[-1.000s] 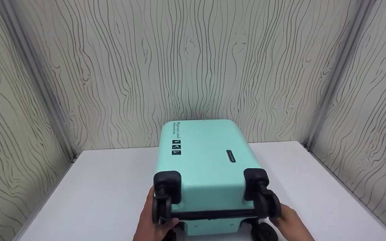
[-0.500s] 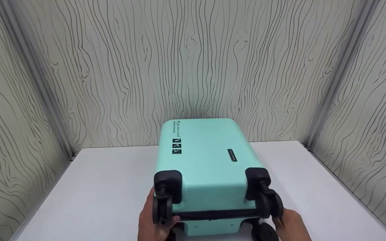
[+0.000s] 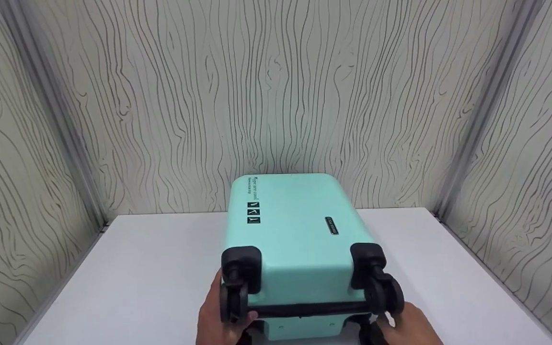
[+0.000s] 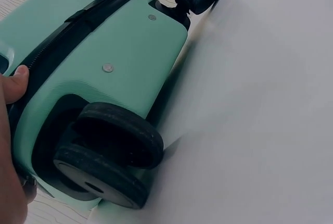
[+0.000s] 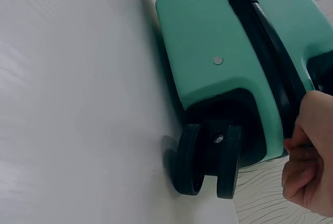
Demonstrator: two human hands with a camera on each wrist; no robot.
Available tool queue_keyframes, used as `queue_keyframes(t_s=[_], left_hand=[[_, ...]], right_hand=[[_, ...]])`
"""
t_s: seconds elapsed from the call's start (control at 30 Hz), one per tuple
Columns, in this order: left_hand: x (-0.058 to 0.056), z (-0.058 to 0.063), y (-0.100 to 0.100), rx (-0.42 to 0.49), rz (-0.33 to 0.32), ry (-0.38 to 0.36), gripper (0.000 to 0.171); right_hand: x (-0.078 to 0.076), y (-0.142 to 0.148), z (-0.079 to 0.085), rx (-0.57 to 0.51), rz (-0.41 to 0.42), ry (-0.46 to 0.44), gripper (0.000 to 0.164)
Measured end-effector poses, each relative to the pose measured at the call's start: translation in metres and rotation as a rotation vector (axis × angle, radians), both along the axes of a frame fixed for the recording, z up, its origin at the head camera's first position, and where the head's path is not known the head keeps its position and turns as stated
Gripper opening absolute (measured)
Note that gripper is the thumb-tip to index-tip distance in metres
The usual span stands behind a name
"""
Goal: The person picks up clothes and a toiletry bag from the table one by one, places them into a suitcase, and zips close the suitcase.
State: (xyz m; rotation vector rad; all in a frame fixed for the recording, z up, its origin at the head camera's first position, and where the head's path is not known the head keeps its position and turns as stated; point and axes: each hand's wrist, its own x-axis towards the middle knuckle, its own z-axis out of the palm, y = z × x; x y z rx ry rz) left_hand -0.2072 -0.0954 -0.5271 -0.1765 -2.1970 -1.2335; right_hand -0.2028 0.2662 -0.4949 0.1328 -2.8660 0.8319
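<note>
A mint-green hard-shell suitcase [image 3: 300, 220] lies flat on the white table, its black wheels towards me. A black zipper band [image 4: 57, 41] runs round its middle. My left hand [image 3: 218, 314] grips the left edge, its thumb pressed by the zipper band in the left wrist view. At the right corner, behind a double wheel [image 3: 384, 294], is my right hand [image 3: 408, 326]. Its fingers are curled in the right wrist view, thumb and forefinger pinching at the zipper band, apparently on the zipper pull, which the fingers mostly hide.
The white table [image 3: 151, 268] extends to both sides of the suitcase. A wood-grain patterned panel [image 3: 276, 96] stands behind it, with similar side panels meeting it at grey corner posts. The suitcase's far end is close to the back panel.
My right hand has shifted slightly inwards behind the right wheel, its fingers now closer to the zipper band. The left hand keeps its grip, and the suitcase stays in place.
</note>
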Motion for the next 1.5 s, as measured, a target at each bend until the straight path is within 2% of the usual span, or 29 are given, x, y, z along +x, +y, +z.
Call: queue_keyframes(t_s=[0.1,0.17,0.23,0.37,0.43,0.57,0.7,0.83,0.97,1.07,1.17,1.5], left_hand=[[0.000,-0.001,0.001,-0.006,0.003,-0.009,0.107],[0.001,-0.002,0.001,-0.009,0.011,-0.001,0.107],[0.001,-0.002,0.002,0.011,0.003,-0.026,0.106],[0.003,-0.001,0.002,0.037,0.008,-0.077,0.107],[0.004,0.000,0.003,0.048,0.010,-0.102,0.107],[0.004,0.000,0.006,0.036,0.009,-0.103,0.107],[0.005,-0.001,0.006,0.053,0.020,-0.113,0.108],[0.005,0.000,0.004,0.068,0.023,-0.108,0.109],[0.005,0.000,0.004,0.035,0.018,-0.054,0.108],[0.006,0.000,0.004,0.013,0.020,-0.051,0.109],[0.007,-0.001,0.005,0.001,0.027,-0.075,0.108],[0.006,-0.003,0.005,-0.030,0.035,-0.024,0.108]], right_hand=[[0.001,-0.003,0.002,0.005,0.005,0.010,0.039],[-0.001,-0.007,0.002,0.020,-0.050,0.038,0.050],[-0.001,-0.012,0.000,0.015,-0.123,0.044,0.049],[0.001,-0.026,-0.008,0.005,-0.266,0.114,0.044],[0.004,-0.032,-0.012,0.008,-0.297,0.167,0.044],[0.008,-0.037,-0.017,0.054,-0.328,0.256,0.042],[0.012,-0.042,-0.016,0.095,-0.355,0.204,0.047],[0.017,-0.050,-0.014,0.120,-0.358,0.089,0.050],[0.019,-0.057,-0.010,0.063,-0.387,-0.024,0.060],[0.018,-0.061,-0.008,0.007,-0.424,-0.055,0.070],[0.017,-0.062,-0.007,-0.007,-0.448,-0.045,0.072],[0.019,-0.067,-0.013,0.009,-0.512,0.126,0.059]])
